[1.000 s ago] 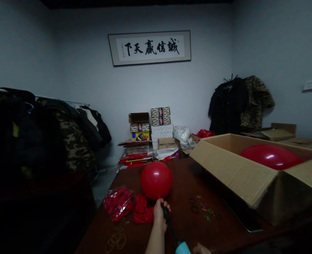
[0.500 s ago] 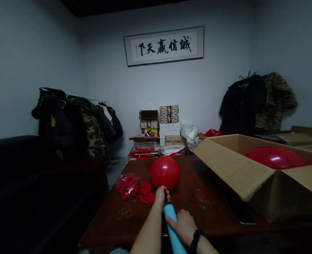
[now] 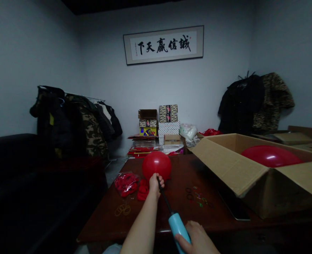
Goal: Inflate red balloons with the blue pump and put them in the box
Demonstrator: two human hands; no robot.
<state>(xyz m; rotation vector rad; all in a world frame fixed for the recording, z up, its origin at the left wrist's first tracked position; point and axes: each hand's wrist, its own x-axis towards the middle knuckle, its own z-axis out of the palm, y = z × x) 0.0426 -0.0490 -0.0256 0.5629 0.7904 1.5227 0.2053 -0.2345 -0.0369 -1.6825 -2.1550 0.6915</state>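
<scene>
A round, inflated red balloon [image 3: 156,165] sits at the black front end of a balloon pump [image 3: 177,225] with a light blue barrel. My left hand [image 3: 156,183] is closed around that front end, right at the balloon's neck; its fingers hide the join. A length of thin black rod shows between this hand and the barrel. Around the blue barrel wraps my right hand [image 3: 195,240], low in the view near the bottom edge. Behind my left hand, a red cloth-like piece [image 3: 142,190] lies on the table beside a clear bag of red items [image 3: 126,184].
On the brown table [image 3: 103,225] are yellow rubber bands [image 3: 122,210], small coloured bands [image 3: 199,204] and a dark phone-like slab [image 3: 235,206]. An open cardboard box [image 3: 230,173] at the right holds a larger red balloon [image 3: 272,156]. Stacked boxes [image 3: 169,128] stand behind.
My right hand has drawn the blue barrel back toward the lower right, exposing the black rod. My left hand and the balloon have shifted slightly up and left.
</scene>
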